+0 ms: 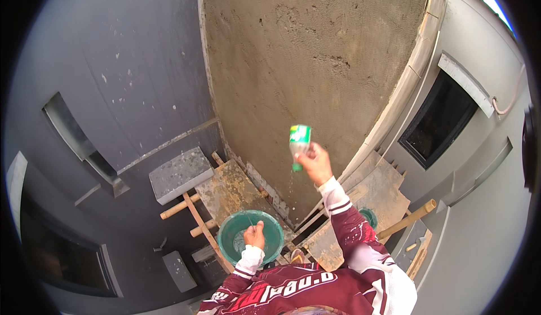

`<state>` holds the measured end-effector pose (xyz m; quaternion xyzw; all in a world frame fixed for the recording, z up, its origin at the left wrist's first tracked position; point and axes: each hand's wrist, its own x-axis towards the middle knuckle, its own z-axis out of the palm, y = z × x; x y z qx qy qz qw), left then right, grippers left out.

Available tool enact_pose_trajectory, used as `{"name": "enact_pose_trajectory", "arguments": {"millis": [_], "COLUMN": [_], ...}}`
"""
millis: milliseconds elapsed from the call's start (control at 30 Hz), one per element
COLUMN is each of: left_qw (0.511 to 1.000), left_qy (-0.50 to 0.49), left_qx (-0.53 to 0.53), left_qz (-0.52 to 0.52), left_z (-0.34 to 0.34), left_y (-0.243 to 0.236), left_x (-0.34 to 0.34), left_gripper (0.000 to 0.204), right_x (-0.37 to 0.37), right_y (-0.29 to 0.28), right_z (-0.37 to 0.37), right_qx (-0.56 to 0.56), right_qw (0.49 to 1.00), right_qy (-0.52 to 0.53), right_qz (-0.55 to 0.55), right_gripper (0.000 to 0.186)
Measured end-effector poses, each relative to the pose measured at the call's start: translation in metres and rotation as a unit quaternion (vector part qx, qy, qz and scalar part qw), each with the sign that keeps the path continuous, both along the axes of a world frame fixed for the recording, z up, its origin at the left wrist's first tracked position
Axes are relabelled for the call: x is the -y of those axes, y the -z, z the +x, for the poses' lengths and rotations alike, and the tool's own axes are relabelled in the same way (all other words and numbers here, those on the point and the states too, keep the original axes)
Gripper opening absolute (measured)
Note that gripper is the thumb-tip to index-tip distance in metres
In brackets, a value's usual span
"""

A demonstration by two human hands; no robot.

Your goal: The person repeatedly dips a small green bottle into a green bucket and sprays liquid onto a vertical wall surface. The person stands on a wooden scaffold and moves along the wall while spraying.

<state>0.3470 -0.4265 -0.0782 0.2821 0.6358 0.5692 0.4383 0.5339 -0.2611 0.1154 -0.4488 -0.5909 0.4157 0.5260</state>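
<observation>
In my raised right hand (315,164) is a small clear plastic bottle (300,140) with a green label. The bottle is tipped with its green cap end down, and drops fall below it in front of the wet plastered wall (315,50). My left hand (254,236) is closed over the green bucket (276,229), where a thin wire-like handle runs up to the fingers. Some pale water or liquid shows at the bucket's bottom. Both forearms are in maroon sleeves with white cuffs.
Worn boards (228,188) on bamboo poles (174,208) form a scaffold below me. A grey block-like ledge (180,175) juts out at left. Another green container (369,218) stands on the right board (389,194). Grey walls with windows (439,117) flank both sides.
</observation>
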Motion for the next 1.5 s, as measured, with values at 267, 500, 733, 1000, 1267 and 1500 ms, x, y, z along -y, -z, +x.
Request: {"name": "enact_pose_trajectory", "arguments": {"millis": [267, 500, 733, 1000, 1267, 1500], "left_qw": [0.998, 0.997, 0.989, 0.990, 0.997, 0.995], "left_qy": [-0.025, 0.003, 0.072, 0.075, -0.070, -0.096], "left_qx": [0.033, 0.071, -0.101, -0.097, -0.038, 0.030], "left_qz": [-0.036, 0.019, 0.084, 0.069, -0.004, -0.014], "left_z": [-0.006, -0.003, 0.016, 0.021, -0.020, -0.031], "left_y": [-0.010, -0.049, -0.055, -0.055, 0.025, 0.012], "left_x": [0.004, 0.011, 0.016, 0.015, 0.001, 0.009], "left_gripper": [0.043, 0.037, 0.037, 0.038, 0.045, 0.044], "right_x": [-0.016, 0.088, 0.079, 0.099, 0.078, -0.107], "right_y": [0.033, 0.210, 0.291, 0.247, 0.210, -0.024], "right_z": [0.001, -0.081, -0.087, -0.087, -0.070, -0.080], "right_qx": [0.077, 0.500, 0.627, 0.471, 0.322, 0.030], "right_qw": [0.995, 0.804, 0.743, 0.780, 0.793, 0.983], "right_qy": [-0.056, -0.308, -0.211, -0.362, -0.426, -0.179], "right_qz": [-0.007, -0.094, -0.097, -0.196, -0.292, 0.006], "right_gripper": [0.056, 0.056, 0.045, 0.047, 0.069, 0.034]}}
